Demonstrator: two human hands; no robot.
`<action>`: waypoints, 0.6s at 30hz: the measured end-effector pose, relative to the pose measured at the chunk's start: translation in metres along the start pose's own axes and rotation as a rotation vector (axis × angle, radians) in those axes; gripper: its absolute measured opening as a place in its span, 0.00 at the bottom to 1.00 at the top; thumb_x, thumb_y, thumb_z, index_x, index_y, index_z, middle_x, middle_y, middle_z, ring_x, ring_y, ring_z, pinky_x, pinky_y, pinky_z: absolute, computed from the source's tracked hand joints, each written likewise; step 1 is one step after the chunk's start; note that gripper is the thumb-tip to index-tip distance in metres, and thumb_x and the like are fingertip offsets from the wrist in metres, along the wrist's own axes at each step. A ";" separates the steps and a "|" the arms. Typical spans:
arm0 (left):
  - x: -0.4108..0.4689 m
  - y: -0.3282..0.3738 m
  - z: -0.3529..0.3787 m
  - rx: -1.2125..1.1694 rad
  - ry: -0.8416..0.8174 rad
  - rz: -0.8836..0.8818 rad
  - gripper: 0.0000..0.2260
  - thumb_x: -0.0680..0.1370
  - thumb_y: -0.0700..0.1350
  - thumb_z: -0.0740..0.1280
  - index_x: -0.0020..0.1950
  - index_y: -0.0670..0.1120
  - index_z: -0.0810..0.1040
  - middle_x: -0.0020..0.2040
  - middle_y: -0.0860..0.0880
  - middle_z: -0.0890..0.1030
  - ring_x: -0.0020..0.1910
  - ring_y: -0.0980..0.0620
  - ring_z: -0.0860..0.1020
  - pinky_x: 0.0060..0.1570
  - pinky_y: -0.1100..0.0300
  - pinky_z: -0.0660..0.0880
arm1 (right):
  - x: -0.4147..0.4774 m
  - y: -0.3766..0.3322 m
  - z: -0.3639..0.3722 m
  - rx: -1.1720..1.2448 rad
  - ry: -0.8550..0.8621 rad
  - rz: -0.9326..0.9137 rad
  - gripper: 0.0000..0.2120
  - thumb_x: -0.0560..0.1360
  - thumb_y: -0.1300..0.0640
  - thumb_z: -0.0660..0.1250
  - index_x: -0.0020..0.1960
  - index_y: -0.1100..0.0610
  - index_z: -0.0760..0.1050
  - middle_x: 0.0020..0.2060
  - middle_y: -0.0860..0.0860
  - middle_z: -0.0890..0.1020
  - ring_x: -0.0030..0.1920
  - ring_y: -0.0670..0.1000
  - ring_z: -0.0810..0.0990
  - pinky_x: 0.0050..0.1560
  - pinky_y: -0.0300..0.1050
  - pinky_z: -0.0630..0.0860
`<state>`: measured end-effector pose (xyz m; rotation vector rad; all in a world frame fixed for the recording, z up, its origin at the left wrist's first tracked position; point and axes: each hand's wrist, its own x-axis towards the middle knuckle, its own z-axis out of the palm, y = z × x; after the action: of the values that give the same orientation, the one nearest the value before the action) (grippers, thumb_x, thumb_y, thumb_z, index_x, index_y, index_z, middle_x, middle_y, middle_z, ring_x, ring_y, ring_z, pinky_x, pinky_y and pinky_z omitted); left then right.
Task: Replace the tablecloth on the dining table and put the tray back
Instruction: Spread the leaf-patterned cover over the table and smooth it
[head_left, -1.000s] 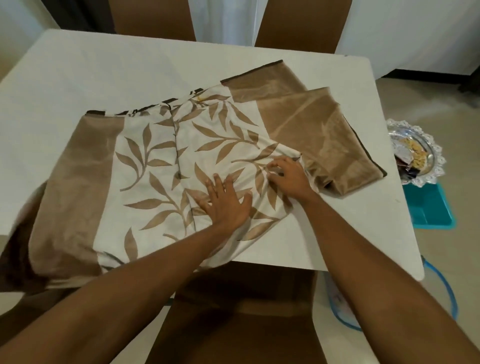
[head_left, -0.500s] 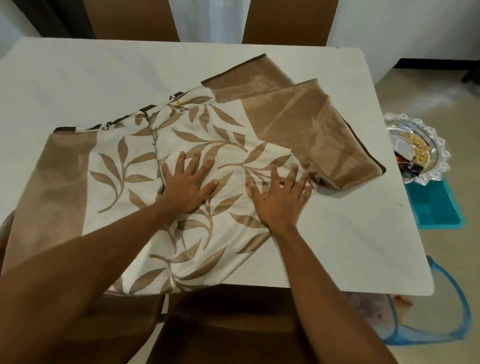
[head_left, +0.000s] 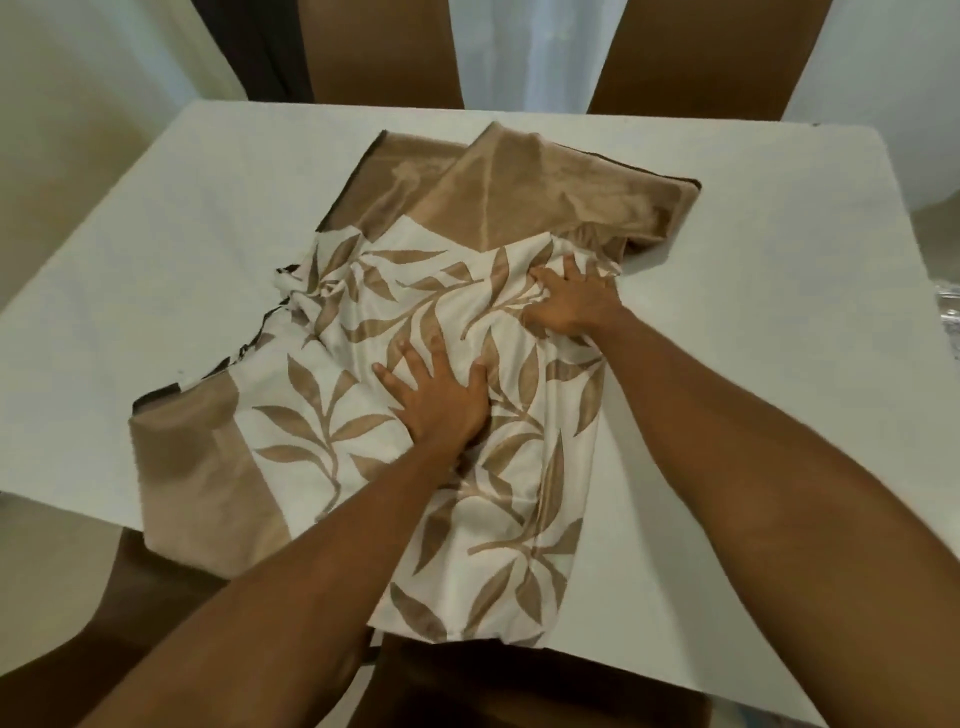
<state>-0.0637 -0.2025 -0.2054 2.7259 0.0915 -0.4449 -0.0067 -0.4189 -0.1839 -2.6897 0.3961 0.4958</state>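
Note:
A cream tablecloth (head_left: 322, 415) with tan leaf print and tan borders lies bunched in folds on the white dining table (head_left: 156, 270). Its near end hangs a little over the table's front edge. My left hand (head_left: 439, 400) presses flat on the middle of the cloth, fingers spread. Farther right, my right hand (head_left: 569, 306) curls its fingers into a crumpled fold of the cloth. A sliver of the silver tray (head_left: 948, 322) shows at the right edge of the view, off the table.
Two brown chair backs (head_left: 384, 52) (head_left: 696, 57) stand behind the table's far edge, in front of a white curtain. A brown chair seat (head_left: 519, 686) sits under the near edge in front of me. Bare white tabletop lies left and right of the cloth.
The cloth has been pushed away from me and bunched toward the middle of the table. My right hand went from flat to gripping a fold; the view shifted left, nearly hiding the tray.

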 end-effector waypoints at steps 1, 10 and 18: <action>-0.003 0.001 -0.004 -0.014 -0.017 -0.012 0.35 0.80 0.69 0.48 0.81 0.58 0.38 0.82 0.49 0.35 0.76 0.34 0.29 0.72 0.31 0.37 | -0.005 -0.012 0.004 -0.004 0.049 0.018 0.38 0.77 0.34 0.61 0.82 0.44 0.52 0.83 0.55 0.47 0.82 0.62 0.44 0.78 0.68 0.43; 0.029 0.012 -0.036 -0.062 -0.264 -0.066 0.38 0.78 0.69 0.57 0.81 0.61 0.42 0.80 0.49 0.32 0.77 0.36 0.31 0.73 0.30 0.38 | -0.110 -0.051 0.117 0.034 0.485 0.043 0.30 0.81 0.32 0.49 0.79 0.43 0.63 0.81 0.53 0.59 0.82 0.61 0.49 0.77 0.69 0.43; 0.090 0.043 -0.108 -0.787 -0.563 -0.042 0.09 0.80 0.53 0.67 0.54 0.48 0.80 0.48 0.47 0.83 0.47 0.47 0.81 0.51 0.52 0.80 | -0.015 -0.018 0.044 -0.027 0.171 -0.011 0.35 0.78 0.28 0.49 0.82 0.40 0.50 0.83 0.50 0.47 0.81 0.63 0.38 0.76 0.69 0.36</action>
<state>0.0587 -0.2021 -0.1241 1.7666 0.1361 -0.9364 -0.0271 -0.3822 -0.2105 -2.7680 0.4240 0.2698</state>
